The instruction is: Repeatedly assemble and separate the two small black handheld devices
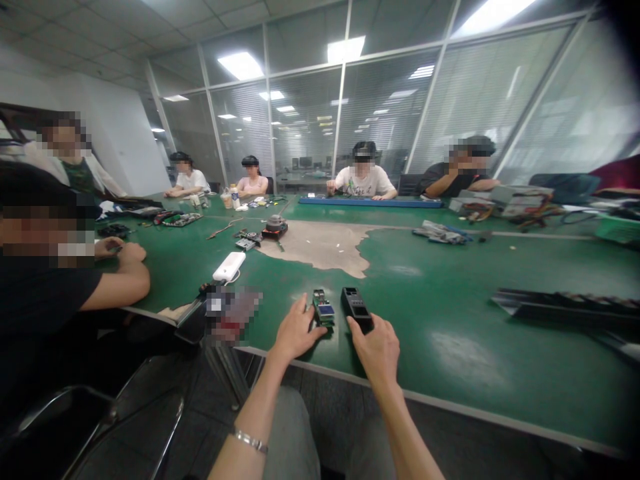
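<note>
A small stacked circuit board [324,311] with a bluish screen lies near the front edge of the green table. Beside its left side is my left hand [296,332], fingers spread, with the thumb close to its near end; whether they touch I cannot tell. To the right, a black plastic housing [356,305] with rectangular openings is tilted on or just above the table. My right hand [377,343] grips its near end, thumb on the left and fingers around the right side.
A white power bank [229,267] with a cable lies left on the green table [425,280]. Beyond are a bare brown patch [320,243], an orange-black part [275,227] and a long blue strip [370,201]. Black trays [550,310] lie right. Several people sit around; one is close left.
</note>
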Demonstrator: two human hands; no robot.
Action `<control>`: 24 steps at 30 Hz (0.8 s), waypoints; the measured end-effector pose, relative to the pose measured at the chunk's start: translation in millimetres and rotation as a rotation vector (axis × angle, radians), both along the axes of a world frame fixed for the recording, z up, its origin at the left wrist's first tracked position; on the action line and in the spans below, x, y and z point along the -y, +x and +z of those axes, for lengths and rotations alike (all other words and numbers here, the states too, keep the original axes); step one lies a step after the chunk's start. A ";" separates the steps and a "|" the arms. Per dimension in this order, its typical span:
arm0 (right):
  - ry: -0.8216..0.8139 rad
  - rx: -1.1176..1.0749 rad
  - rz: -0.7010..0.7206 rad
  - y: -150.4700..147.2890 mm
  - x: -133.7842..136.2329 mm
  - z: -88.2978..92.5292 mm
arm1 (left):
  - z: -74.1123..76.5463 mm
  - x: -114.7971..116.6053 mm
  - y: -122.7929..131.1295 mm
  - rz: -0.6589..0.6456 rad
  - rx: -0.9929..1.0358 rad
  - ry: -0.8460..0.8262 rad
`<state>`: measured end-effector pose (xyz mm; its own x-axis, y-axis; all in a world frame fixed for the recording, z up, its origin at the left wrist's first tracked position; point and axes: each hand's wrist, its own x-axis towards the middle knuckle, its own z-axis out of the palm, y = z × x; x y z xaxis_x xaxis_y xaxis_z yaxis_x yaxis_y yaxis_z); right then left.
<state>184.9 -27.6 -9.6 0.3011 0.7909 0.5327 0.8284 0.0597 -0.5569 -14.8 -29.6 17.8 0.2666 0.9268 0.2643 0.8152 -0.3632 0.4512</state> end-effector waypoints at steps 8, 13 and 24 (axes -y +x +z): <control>-0.002 0.001 0.019 0.3 0.1 1.0 | -1.2 -0.7 0.4 -0.018 -0.008 0.017; 0.013 -0.081 0.027 -0.3 1.7 7.9 | -3.7 -1.9 0.0 0.007 0.009 0.008; 0.090 -0.179 0.111 -33.4 15.9 49.0 | -9.5 -3.4 -0.5 0.037 0.086 0.001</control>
<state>151.5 -43.5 39.4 0.3109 0.7761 0.5486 0.7027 0.2009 -0.6825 -15.3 -26.3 8.3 0.2090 0.9353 0.2855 0.7862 -0.3343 0.5197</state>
